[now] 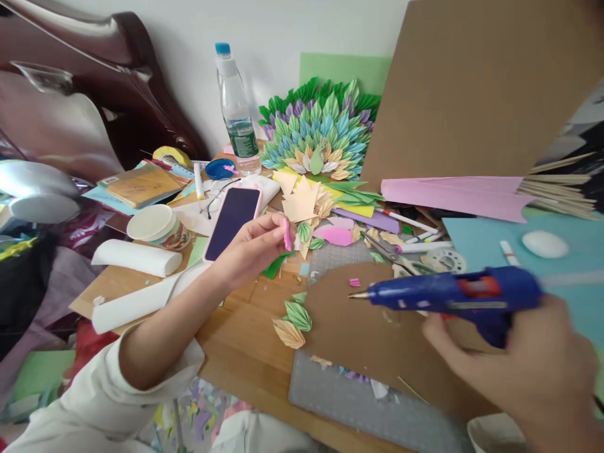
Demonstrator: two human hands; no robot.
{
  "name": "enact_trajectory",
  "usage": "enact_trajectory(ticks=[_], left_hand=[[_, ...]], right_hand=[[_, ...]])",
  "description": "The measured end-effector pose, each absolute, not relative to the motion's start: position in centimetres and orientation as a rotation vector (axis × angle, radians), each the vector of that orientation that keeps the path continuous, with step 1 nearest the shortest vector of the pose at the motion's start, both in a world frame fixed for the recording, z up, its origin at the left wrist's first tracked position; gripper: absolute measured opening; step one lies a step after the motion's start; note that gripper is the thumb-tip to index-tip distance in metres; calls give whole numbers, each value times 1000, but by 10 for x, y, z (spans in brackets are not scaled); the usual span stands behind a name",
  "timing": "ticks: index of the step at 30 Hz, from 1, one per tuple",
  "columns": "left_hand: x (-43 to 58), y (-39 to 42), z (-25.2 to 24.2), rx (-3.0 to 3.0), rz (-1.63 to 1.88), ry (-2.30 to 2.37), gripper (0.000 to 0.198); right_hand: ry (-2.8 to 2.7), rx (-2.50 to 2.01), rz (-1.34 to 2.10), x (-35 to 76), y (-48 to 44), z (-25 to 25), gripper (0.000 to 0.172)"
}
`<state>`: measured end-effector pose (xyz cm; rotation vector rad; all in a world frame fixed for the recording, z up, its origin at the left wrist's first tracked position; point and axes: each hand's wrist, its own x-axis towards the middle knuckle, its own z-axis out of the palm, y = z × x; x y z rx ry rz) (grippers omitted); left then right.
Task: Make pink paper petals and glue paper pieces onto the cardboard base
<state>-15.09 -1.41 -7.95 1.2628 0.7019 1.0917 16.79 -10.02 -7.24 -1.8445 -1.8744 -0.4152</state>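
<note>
A plain white wall closes the scene behind the wooden table, up beyond the hands. Far to the left of the left hand stands a dark carved wooden headboard, glossy with reflected light. Lower left of it sits a silvery lamp head, or so it seems. Soft daylight fills the room evenly.

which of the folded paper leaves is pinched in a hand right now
The small pink folded paper piece, pinched in the left hand. The green and tan folded leaves lie loose on the wooden table.
</note>
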Motion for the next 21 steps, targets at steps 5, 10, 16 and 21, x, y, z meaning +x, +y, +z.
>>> enact_trajectory(ticks=[5, 10, 16, 21], left_hand=[[-157, -17, -82, 1086, 1051, 679, 35], [-156, -22, -81, 1073, 961, 664, 40], [-155, -22, -82, 1058, 927, 670, 42], [-156, -23, -85, 1166, 905, 680, 33]], right_hand=[[-2241, -1620, -504, 135, -92, -88, 31], [-2393, -1326, -614, 137, -90, -101, 29], [-2446, -1335, -475, 132, -87, -94, 23], [-2460, -1399, -468, 135, -87, -93, 25]])
